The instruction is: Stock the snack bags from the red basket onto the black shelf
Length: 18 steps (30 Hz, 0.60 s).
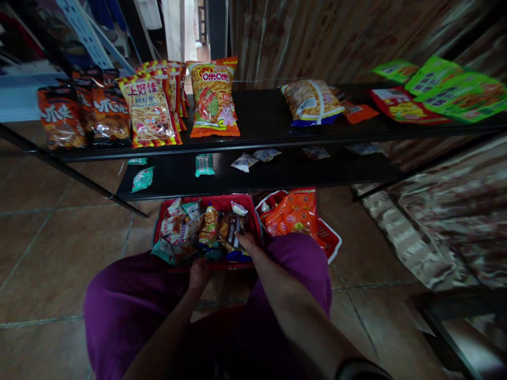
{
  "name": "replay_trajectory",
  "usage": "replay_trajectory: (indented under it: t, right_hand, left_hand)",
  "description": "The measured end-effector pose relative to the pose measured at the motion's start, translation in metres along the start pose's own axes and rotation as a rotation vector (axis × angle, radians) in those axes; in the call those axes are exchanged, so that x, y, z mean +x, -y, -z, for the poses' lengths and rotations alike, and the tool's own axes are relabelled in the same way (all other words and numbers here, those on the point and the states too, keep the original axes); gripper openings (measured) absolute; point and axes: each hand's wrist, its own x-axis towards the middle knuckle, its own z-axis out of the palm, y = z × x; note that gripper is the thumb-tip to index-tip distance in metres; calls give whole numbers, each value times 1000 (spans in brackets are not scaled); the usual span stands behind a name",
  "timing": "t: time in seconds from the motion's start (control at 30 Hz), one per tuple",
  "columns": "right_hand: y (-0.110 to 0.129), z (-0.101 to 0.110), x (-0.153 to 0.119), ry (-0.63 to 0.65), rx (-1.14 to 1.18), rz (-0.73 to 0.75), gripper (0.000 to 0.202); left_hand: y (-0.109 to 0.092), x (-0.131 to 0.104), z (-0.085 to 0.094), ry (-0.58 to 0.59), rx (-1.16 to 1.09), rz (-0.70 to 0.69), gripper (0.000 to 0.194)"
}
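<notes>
A red basket (pixel 254 224) full of small snack packets stands on the floor between my knees. My right hand (pixel 247 241) reaches into its right side, thumb and fingers closed on a dark brown snack packet (pixel 226 228). At the near rim, my left hand (pixel 199 273) is curled against the basket; its fingertips are partly hidden. Between the hands a yellow snack bag (pixel 209 224) stands tilted among the packets. White-and-red packets (pixel 172 224) fill the left side, and a teal packet (pixel 163 251) lies at the near left corner.
A black shelf (pixel 259 113) ahead bears orange-and-black snack bags (pixel 111 113), shrimp chip bags (pixel 152 111), an orange noodle-snack bag (pixel 215 100) and green packets (pixel 455 87). Small packets (pixel 205 165) lie on its lower board. Right of the basket is a white-edged red container (pixel 331 240) with orange bags (pixel 293 211).
</notes>
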Motion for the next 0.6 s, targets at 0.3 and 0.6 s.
replay_trajectory:
  t: [0.3,0.6]
  right_hand:
    - [38,6,19,-39,-176,94,35]
    - [67,21,34,82,-254,193,28]
  left_hand:
    - [6,0,-5,-24,-72,-48,24]
    - [-10,-4,-13,-38,-137,-92,23]
